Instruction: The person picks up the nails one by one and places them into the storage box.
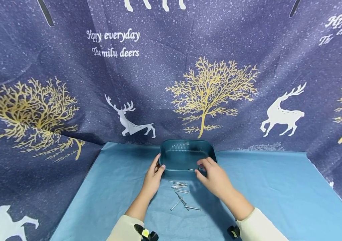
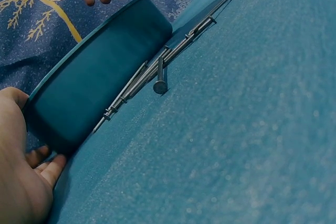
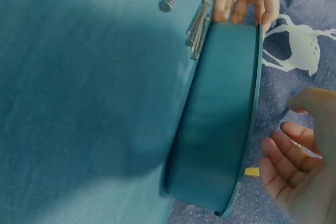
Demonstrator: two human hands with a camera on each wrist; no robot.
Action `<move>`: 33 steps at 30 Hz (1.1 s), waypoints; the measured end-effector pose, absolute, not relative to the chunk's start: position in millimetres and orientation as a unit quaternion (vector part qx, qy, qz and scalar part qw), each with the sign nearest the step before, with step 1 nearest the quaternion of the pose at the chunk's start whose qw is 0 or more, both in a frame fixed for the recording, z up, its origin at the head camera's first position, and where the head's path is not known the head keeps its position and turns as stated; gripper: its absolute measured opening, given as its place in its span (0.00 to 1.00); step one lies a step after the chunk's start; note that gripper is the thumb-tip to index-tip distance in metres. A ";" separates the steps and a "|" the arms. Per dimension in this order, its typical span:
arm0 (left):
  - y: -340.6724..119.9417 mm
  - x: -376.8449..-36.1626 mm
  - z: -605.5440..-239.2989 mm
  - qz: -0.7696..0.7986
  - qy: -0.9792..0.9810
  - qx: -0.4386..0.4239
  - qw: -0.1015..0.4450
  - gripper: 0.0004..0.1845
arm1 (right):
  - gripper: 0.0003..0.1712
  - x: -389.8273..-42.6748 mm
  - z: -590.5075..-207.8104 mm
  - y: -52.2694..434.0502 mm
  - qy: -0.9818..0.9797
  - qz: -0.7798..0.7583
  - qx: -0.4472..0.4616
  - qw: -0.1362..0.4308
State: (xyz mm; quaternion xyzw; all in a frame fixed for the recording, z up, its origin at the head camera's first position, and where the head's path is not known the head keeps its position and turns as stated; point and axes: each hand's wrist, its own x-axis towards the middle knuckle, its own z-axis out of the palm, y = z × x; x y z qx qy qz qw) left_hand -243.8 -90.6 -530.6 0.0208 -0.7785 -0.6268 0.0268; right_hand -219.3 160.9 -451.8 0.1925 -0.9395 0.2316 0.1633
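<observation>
A deep teal plastic tray with rounded corners stands at the back of the blue cloth. At its left end my left hand grips the wall, fingers and thumb spread around the corner; the left wrist view shows this left hand too. My right hand hovers over the tray's near right corner, thumb and fingers apart. A few nails show in the gap by its fingertips. In the right wrist view the right hand appears loosely curved, without a visible grip. Several steel nails lie before the tray.
More loose nails lie crossed nearer to me on the blue cloth. Behind the tray hangs a dark blue curtain printed with deer and golden trees. Its folds come down right behind the tray.
</observation>
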 end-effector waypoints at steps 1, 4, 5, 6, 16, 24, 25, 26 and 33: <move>-90.6 -244.0 -530.6 -0.626 -0.779 0.021 0.027 0.31 | 0.14 -218.7 -452.6 160.6 -0.939 0.228 0.196 0.166; -90.4 -244.0 -530.1 -0.626 -0.779 0.022 0.026 0.31 | 0.14 -217.3 -455.8 159.2 -0.936 0.222 0.208 0.177; -90.3 -243.9 -529.7 -0.625 -0.780 0.022 0.026 0.31 | 0.14 -217.1 -456.9 158.8 -0.935 0.221 0.211 0.181; -90.2 -243.8 -529.4 -0.624 -0.780 0.022 0.026 0.31 | 0.14 -216.7 -457.7 158.4 -0.933 0.221 0.215 0.185; -89.8 -243.0 -527.9 -0.629 -0.777 0.020 0.029 0.32 | 0.14 -212.3 -461.8 155.4 -0.931 0.214 0.233 0.182; -90.6 -243.8 -529.2 -0.626 -0.779 0.019 0.032 0.31 | 0.13 -209.6 -467.0 153.6 -0.927 0.207 0.255 0.183; -90.5 -243.7 -529.0 -0.628 -0.777 0.019 0.033 0.31 | 0.13 -209.4 -467.4 153.5 -0.926 0.205 0.259 0.183; -90.3 -243.5 -528.6 -0.630 -0.776 0.018 0.034 0.31 | 0.13 -209.2 -467.9 153.3 -0.926 0.202 0.262 0.184; -88.6 -242.9 -526.5 -0.634 -0.772 0.020 0.038 0.31 | 0.12 -206.8 -472.1 153.4 -0.922 0.192 0.284 0.180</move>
